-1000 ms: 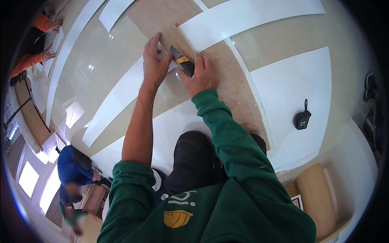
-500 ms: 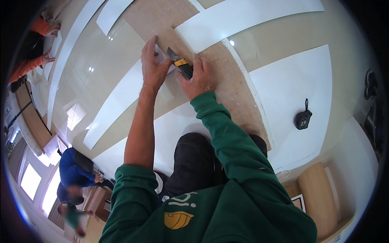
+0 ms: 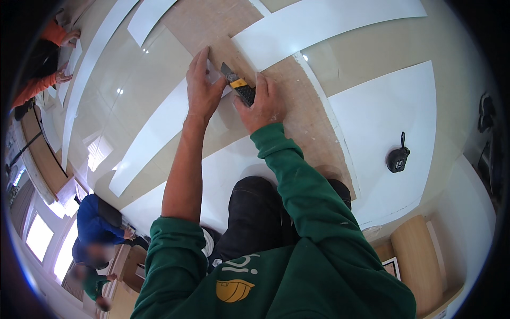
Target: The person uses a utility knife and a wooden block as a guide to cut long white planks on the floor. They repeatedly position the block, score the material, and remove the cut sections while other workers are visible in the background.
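My right hand (image 3: 265, 103) is closed around a utility knife (image 3: 243, 90) with a yellow and black handle, its dark blade pointing up and to the left. Facing it, my left hand (image 3: 203, 87) lies over the far end of a narrow white strip (image 3: 151, 127), fingers stretched out and thumb apart, close to the blade. A bit of white material shows between that thumb and the fingers. Whether the blade touches the strip, I cannot tell. Beneath both hands is a worn brown board (image 3: 292, 87).
White sheets lie around, one (image 3: 329, 26) ahead and another (image 3: 390, 111) at right, bearing a black tape measure (image 3: 397, 158). A long white strip (image 3: 90, 74) curves along the left. People work at far left and lower left. A wooden piece (image 3: 419, 255) stands at lower right.
My hands and the knife stay almost in place. At lower left, a person in green has shifted slightly.
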The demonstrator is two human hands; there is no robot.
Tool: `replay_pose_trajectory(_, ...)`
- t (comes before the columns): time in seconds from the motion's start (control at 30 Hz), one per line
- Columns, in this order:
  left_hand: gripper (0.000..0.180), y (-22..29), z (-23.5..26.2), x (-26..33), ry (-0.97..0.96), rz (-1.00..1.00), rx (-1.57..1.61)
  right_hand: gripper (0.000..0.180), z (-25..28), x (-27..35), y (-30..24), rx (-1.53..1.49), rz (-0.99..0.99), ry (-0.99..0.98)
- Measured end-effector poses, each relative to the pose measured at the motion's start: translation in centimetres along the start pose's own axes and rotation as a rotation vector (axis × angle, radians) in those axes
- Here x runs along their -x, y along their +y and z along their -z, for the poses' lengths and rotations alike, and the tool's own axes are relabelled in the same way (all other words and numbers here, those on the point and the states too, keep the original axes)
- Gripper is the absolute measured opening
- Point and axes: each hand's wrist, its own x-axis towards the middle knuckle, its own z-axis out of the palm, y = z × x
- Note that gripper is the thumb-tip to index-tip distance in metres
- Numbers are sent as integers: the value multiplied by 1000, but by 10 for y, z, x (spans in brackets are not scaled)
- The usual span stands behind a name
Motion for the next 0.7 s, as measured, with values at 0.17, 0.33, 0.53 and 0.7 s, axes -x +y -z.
replay_pose_trajectory(0.17, 76, 6, 0, 1, -4, 74, 28, 70, -3, 0, 3, 49, 45, 39)
replay_pose_trajectory(0.33, 77, 10, 0, -1, -8, 94, 15, 72, -2, -1, 3, 15, 18, 19)
replay_pose_trajectory(0.53, 81, 6, 0, -1, -21, 79, 8, 72, -1, -1, 3, 26, 44, 36)
replay_pose_trajectory(0.7, 86, 14, 4, -1, -43, 84, -8, 72, -3, 0, 4, 37, 54, 56)
